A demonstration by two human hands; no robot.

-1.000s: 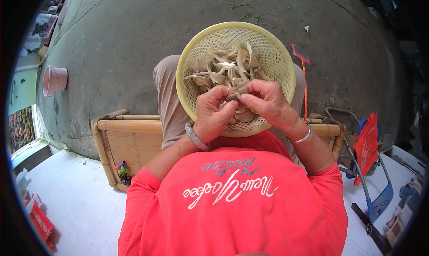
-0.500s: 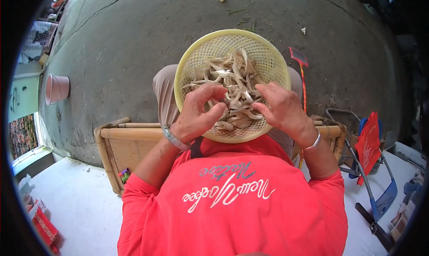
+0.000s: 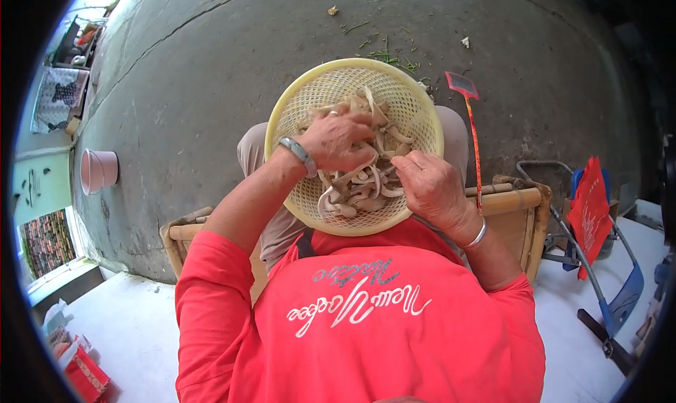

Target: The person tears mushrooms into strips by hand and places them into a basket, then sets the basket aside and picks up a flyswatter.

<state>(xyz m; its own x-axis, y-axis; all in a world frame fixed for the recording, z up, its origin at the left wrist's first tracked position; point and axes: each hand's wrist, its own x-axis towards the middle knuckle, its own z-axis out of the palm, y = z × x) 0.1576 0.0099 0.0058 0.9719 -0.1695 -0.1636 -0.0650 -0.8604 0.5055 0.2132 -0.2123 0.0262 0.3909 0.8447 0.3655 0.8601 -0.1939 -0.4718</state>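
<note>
A pale yellow mesh basket (image 3: 281, 107) rests across the lap and holds a heap of torn, grey-white oyster mushrooms (image 3: 362, 192). Over the heap's upper left part is my left hand (image 3: 341, 141), its fingers bent and apart, with the fingertips down among the pieces. I see nothing held in it. My right hand (image 3: 428, 188) is at the basket's right side, thumb and fingers pinched together beside the mushrooms. Whatever is in that pinch is hidden or too small to make out.
A bamboo bench (image 3: 503, 204) is under the lap. A red fly swatter (image 3: 473, 128) stands at the right, near a folding metal frame (image 3: 574, 237) with a red bag (image 3: 590, 216). A pink bucket (image 3: 100, 171) is on the floor at left. Green scraps (image 3: 385, 54) lie ahead.
My left hand has moved up and right over the heap, away from its place facing my right hand. My right hand has drawn slightly down and closed into a pinch. The view has shifted slightly.
</note>
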